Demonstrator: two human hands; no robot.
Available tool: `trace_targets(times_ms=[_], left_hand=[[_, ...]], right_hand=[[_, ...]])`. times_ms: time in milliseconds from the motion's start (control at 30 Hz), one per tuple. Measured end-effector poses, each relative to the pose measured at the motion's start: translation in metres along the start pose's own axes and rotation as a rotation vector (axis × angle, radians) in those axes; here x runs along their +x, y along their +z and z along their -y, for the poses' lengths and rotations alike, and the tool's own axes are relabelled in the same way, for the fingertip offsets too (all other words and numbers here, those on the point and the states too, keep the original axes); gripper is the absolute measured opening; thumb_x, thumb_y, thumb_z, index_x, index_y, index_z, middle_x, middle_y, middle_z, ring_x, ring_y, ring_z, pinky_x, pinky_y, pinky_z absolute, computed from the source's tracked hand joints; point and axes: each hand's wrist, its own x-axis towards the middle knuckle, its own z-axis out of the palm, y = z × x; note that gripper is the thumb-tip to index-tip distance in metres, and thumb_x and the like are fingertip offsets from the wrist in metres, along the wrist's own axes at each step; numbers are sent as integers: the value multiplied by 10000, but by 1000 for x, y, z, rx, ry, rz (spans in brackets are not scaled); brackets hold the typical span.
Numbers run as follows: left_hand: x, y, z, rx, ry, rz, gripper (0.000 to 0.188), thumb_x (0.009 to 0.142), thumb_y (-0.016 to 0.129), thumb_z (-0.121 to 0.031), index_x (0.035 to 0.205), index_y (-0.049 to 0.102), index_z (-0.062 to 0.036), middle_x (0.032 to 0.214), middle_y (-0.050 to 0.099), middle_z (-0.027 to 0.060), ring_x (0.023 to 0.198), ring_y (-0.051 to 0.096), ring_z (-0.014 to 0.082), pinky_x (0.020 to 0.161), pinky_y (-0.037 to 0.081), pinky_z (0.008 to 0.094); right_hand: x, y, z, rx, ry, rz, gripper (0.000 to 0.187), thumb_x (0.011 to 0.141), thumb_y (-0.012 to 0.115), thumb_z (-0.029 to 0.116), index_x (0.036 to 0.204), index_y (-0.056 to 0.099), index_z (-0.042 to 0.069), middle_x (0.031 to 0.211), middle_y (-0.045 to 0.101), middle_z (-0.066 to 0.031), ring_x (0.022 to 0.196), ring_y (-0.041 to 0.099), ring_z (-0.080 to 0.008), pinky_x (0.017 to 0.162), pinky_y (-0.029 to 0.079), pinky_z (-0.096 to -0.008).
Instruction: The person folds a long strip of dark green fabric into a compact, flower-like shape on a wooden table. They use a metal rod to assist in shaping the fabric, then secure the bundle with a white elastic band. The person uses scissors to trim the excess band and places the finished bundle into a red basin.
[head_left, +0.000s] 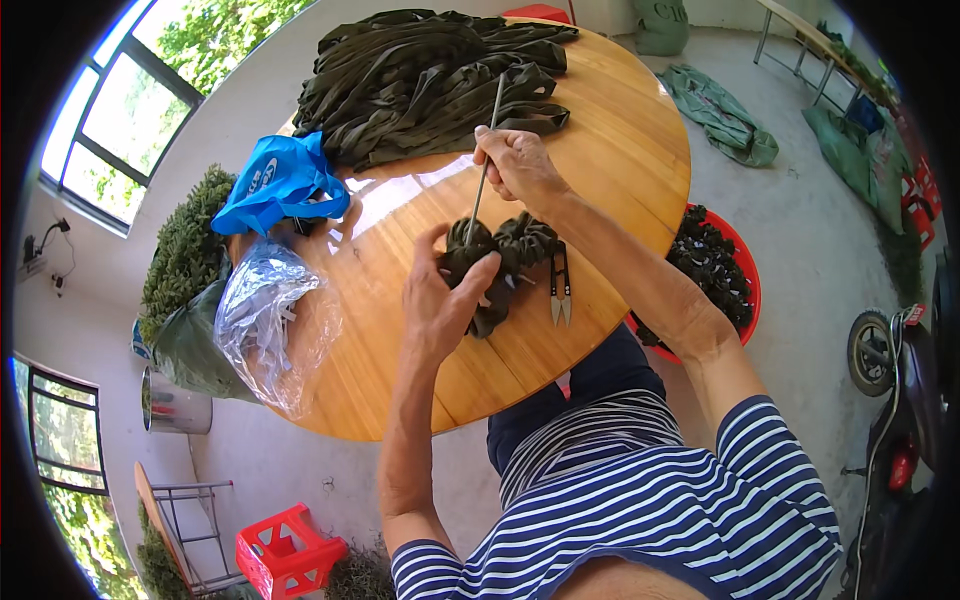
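My right hand (520, 168) pinches a thin metal rod (484, 178), which slants down into a bunched piece of dark olive fabric (463, 250). Around that fabric the fingers and thumb of my left hand (440, 297) are closed, just above the table. A second gathered bundle of the same fabric (527, 240) lies to its right. Beside it rest small black thread snips (561, 290), blades toward me. Farther back is a large heap of dark olive fabric strips (430, 85). How far the rod goes into the fabric is hidden.
A blue bag (275, 185) and a clear plastic bag (265, 320) with pale pieces occupy the left of the round wooden table (625, 130). At the table's right, a red basin (748, 270) holds dark scraps. A red stool (285, 550) stands on the floor, lower left.
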Motion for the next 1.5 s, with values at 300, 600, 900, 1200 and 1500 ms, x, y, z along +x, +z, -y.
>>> trace_targets(times_ms=[300,600,900,1200,1500], left_hand=[[5,-22,46,-442,-137,267,134,820,595,-102,920,601,-13,749,620,16,657,556,66,562,441,215],[19,-25,63,-817,-398,380,179,830,583,-80,1002,584,-33,915,632,65,769,610,133,708,497,242],[17,-32,57,-954,-428,317,153,864,543,-107,985,575,-20,907,613,85,775,619,164,647,527,283],[14,-55,77,-1029,-462,512,168,806,555,-102,933,555,9,954,599,169,765,619,197,679,527,300],[25,-44,81,-1065,-414,635,177,738,612,-159,801,515,-25,879,580,252,627,602,248,575,509,322]], right_hand=[[23,-34,22,-40,-24,-150,335,902,494,300,706,525,30,514,429,12,365,304,-44,316,211,-201],[41,-3,0,-62,127,106,352,900,495,278,713,545,-16,485,452,-36,326,349,-76,292,237,-229],[-32,-15,-10,-779,-219,876,361,741,647,259,1007,576,25,1100,552,-110,1090,484,-232,935,355,-377],[-40,-13,-20,-1070,-758,444,229,660,664,180,862,588,103,1084,536,-83,1059,488,-249,962,282,-426],[-48,-3,-31,-1092,-740,403,235,677,678,178,888,586,132,1102,489,-47,1060,468,-225,965,264,-479]])
